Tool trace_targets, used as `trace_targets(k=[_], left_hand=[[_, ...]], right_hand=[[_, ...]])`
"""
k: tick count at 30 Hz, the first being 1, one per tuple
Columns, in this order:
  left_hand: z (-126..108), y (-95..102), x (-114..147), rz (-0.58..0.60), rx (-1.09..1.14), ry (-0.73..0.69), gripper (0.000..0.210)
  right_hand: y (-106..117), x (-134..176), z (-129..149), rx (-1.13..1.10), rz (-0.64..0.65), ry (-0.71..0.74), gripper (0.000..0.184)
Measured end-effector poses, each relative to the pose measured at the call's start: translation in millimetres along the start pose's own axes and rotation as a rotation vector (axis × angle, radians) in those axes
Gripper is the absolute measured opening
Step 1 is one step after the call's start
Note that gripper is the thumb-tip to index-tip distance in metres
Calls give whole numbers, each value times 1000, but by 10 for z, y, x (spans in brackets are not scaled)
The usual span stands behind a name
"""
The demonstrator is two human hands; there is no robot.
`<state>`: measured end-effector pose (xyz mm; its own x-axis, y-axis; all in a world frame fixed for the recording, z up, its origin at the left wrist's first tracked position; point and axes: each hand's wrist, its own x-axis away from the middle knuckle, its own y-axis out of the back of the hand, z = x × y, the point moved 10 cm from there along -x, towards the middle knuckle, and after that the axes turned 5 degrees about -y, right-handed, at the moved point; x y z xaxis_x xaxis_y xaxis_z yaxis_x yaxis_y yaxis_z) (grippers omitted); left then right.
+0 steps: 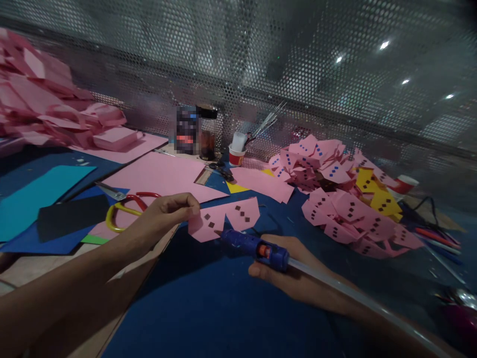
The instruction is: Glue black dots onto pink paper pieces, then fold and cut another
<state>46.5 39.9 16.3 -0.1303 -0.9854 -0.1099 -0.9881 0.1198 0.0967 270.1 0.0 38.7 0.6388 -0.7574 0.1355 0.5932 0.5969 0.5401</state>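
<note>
My left hand (174, 211) pinches the left edge of a pink paper cutout (203, 226), which has two lobes and small dark diamonds on each. In my right hand (294, 263) is a blue hot glue gun (242, 243), with a long clear glue stick (346, 288) running out of its back. The gun's nozzle points at the lower edge of the cutout's left lobe; whether it touches the paper I cannot tell. Scissors with red and yellow handles (115, 217) lie beside my left forearm.
Pink cutouts with diamonds (350, 214) are heaped at right, some yellow. A paper cup (237, 155) stands by the perforated metal wall (261, 64). Pink sheets (156, 174), teal paper (40, 196) and a tall pink paper pile (40, 94) cover the left. Coloured pens (439, 238) lie far right.
</note>
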Motion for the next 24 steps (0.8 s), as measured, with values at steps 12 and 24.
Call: trace_targets(k=[12,24], left_hand=[[-34,-14,6,6,-3,-13,19],[-19,-16,1,22,10,-17,19]], right_hand=[[-6,-4,12,55,-15,43,45],[-8,3,16,75,-15,40,46]])
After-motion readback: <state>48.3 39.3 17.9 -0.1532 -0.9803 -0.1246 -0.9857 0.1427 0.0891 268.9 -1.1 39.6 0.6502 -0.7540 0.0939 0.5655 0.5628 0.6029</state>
